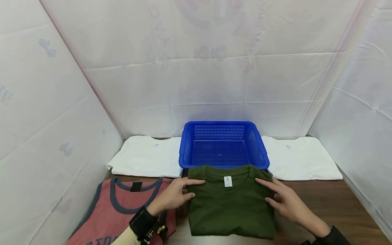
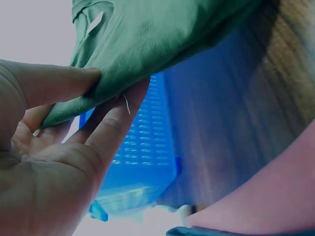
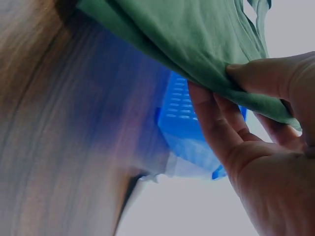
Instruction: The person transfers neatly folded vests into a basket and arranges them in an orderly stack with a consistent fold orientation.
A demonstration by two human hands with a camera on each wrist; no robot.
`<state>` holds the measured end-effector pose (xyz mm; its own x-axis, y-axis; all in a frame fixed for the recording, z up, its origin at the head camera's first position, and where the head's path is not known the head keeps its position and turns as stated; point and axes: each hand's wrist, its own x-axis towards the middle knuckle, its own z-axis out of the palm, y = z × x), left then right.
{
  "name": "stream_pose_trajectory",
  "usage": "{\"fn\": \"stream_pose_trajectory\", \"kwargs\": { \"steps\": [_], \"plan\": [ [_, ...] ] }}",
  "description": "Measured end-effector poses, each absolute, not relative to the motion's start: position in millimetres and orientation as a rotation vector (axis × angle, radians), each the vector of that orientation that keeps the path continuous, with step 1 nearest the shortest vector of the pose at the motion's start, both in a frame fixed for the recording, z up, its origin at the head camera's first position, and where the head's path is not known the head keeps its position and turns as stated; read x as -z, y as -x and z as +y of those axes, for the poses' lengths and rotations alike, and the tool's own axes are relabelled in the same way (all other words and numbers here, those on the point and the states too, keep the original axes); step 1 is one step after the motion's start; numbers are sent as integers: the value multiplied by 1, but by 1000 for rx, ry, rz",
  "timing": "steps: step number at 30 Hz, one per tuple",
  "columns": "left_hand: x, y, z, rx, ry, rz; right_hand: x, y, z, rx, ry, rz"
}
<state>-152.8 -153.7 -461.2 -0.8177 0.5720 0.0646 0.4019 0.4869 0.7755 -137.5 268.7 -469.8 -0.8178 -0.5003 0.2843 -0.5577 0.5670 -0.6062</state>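
A folded dark green T-shirt (image 1: 231, 207) with a white neck label (image 1: 228, 181) is held by both hands, one at each side edge. My left hand (image 1: 176, 194) pinches its left edge; in the left wrist view the thumb (image 2: 64, 81) lies on one face of the cloth and the fingers on the other. On the opposite edge, my right hand (image 1: 286, 204) pinches the cloth likewise, its thumb (image 3: 261, 76) showing in the right wrist view. The collar overlaps the near rim of a blue plastic basket (image 1: 218, 124) in the head view.
White folded shirts lie left (image 1: 150, 156) and right (image 1: 301, 160) of the basket. A red tank top (image 1: 122, 217) with dark trim spreads under the left forearm. White sheeting (image 1: 214, 78) encloses the brown wooden table (image 1: 330, 200) at the back and sides.
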Motion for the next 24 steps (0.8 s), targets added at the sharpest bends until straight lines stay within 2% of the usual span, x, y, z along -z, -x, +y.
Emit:
{"fn": "stream_pose_trajectory", "kwargs": {
  "steps": [24],
  "plan": [
    [420,155,-152,-1395,-955,2842,429,144,252,-835,-965,-2387]
  ]
}}
